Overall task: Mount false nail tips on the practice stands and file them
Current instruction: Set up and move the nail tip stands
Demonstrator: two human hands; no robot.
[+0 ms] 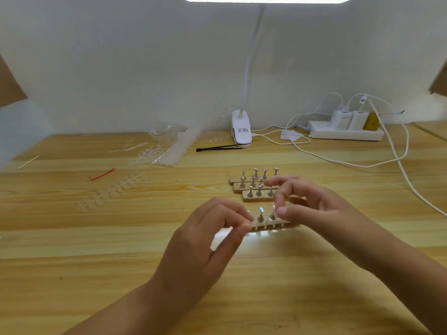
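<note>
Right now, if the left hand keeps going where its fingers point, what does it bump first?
The nearest practice stand: the left hand seems to pinch its end, so it would likely push that.

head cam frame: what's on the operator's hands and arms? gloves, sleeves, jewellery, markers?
Nothing worn. The left hand and right hand are bare, with no gloves, rings or tracking markers showing. The left forearm and right forearm are uncovered down to the frame's bottom edge, with no sleeve, watch or bracelet in view.
</note>
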